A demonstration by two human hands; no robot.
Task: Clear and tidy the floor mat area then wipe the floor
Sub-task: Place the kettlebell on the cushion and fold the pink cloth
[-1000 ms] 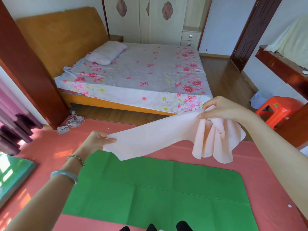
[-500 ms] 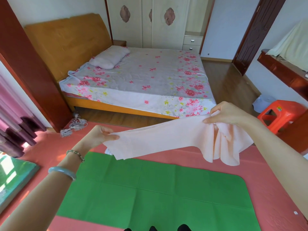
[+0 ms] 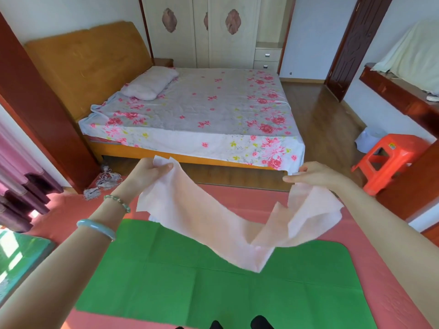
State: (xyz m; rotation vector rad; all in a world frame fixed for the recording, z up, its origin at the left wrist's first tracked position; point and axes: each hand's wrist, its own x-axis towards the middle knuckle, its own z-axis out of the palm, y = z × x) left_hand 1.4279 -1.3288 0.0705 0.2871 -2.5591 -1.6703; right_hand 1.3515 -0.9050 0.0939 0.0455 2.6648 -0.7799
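Note:
A pale pink cloth hangs in the air between my two hands, sagging in the middle above the green floor mat. My left hand pinches its upper left corner. My right hand grips the right end, which droops in folds below the fingers. The green mat lies flat on a larger salmon-pink mat that covers the floor in front of the bed.
A bed with a floral sheet stands just beyond the mats. An orange plastic stool sits at the right beside a dark wooden desk. A tasselled cord lies on the floor at the left, near purple curtains.
My hands have spread wider apart and the left one has risen. The cloth, stretched taut before, now sags in a loop over the green mat.

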